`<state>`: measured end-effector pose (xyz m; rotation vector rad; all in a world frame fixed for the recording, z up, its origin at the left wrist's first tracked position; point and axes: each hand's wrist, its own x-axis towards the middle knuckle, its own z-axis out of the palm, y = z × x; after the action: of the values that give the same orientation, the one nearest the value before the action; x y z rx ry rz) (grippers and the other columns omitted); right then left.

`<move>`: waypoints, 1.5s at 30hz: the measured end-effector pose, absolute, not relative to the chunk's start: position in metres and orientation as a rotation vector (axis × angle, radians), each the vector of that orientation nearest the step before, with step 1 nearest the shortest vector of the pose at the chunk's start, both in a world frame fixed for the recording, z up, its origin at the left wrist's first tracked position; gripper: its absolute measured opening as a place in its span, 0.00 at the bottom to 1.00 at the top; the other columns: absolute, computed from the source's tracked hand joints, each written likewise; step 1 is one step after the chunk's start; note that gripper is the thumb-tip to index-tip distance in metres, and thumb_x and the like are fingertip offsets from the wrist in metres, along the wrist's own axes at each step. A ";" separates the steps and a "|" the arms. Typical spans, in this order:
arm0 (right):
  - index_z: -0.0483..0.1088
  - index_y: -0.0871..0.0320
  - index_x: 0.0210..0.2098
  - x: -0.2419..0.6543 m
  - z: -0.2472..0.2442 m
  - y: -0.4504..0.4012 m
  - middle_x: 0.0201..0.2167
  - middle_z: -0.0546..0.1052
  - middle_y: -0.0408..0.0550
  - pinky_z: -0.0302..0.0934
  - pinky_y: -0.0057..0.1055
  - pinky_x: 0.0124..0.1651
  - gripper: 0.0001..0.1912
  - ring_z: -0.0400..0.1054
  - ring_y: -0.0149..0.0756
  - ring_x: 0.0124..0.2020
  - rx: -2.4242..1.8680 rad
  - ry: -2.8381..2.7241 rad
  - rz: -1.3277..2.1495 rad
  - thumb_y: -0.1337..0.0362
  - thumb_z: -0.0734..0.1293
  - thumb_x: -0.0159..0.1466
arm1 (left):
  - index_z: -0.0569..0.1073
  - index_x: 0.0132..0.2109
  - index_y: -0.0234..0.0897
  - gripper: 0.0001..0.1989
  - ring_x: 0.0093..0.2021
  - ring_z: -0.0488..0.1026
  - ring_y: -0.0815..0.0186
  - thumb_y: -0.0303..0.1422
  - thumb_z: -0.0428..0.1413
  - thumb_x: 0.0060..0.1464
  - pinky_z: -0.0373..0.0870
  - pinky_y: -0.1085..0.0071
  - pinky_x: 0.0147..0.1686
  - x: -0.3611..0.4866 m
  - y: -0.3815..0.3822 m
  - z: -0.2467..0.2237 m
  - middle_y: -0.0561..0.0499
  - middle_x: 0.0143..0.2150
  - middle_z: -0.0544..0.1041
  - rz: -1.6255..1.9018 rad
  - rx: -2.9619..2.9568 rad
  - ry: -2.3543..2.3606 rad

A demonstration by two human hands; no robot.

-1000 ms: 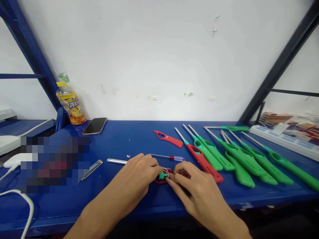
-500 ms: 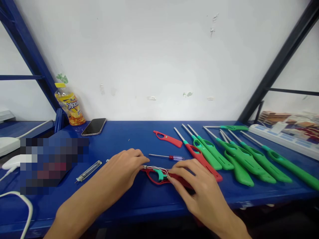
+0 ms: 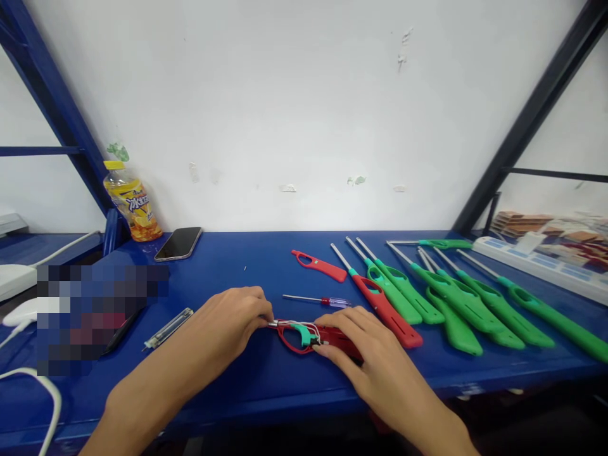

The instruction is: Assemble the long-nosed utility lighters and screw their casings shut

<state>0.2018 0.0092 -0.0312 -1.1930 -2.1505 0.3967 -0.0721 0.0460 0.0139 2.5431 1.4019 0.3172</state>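
Observation:
An opened red gas lighter [image 3: 287,344] lies on the blue table between my hands, its inside facing up. It shows a teal trigger [image 3: 301,334] and thin white wires [image 3: 298,322]. My left hand [image 3: 232,320] pinches the metal tube at the lighter's front end, and most of that tube is hidden under the fingers. My right hand [image 3: 380,354] rests over the handle, thumb and fingers gripping near the trigger and wire ends. Behind the hands lie a screwdriver [image 3: 335,302] with a clear purple handle and a loose red half shell [image 3: 327,270].
On the right lie an assembled red lighter [image 3: 392,316], several green lighters [image 3: 456,301] and a white power strip [image 3: 546,266]. On the left are a clear fuel tank [image 3: 168,328], a phone [image 3: 178,243], a drink bottle [image 3: 135,206] and a white cable [image 3: 54,392].
My left hand has shifted slightly left and down, uncovering more of the tube end. The wires now lie lower against the shell, and my right thumb has moved slightly down.

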 end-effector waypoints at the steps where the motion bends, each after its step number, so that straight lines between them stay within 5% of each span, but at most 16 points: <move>1: 0.73 0.43 0.53 0.202 -0.031 0.010 0.50 0.80 0.41 0.67 0.44 0.58 0.08 0.73 0.45 0.53 -1.191 -2.154 0.421 0.59 0.69 0.75 | 0.82 0.41 0.42 0.16 0.42 0.76 0.61 0.24 0.50 0.68 0.67 0.66 0.43 -0.071 0.046 0.015 0.51 0.42 0.80 0.312 2.531 1.411; 26: 0.73 0.43 0.53 0.203 -0.030 0.010 0.49 0.79 0.40 0.66 0.39 0.55 0.10 0.74 0.43 0.52 -1.174 -2.147 0.438 0.61 0.71 0.74 | 0.80 0.40 0.42 0.07 0.44 0.75 0.58 0.26 0.58 0.64 0.66 0.64 0.46 -0.064 0.044 0.024 0.52 0.41 0.81 0.343 2.415 1.534; 45: 0.74 0.44 0.52 0.202 -0.029 0.012 0.49 0.80 0.40 0.67 0.39 0.55 0.10 0.75 0.43 0.52 -1.213 -2.136 0.439 0.62 0.71 0.73 | 0.83 0.44 0.43 0.16 0.44 0.80 0.58 0.25 0.50 0.70 0.70 0.65 0.46 -0.063 0.042 0.019 0.49 0.44 0.83 0.216 2.564 1.492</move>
<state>0.2019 0.0116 -0.0288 -1.2135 -2.1365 0.4388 -0.0632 0.0425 0.0191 2.5643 1.4916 0.2163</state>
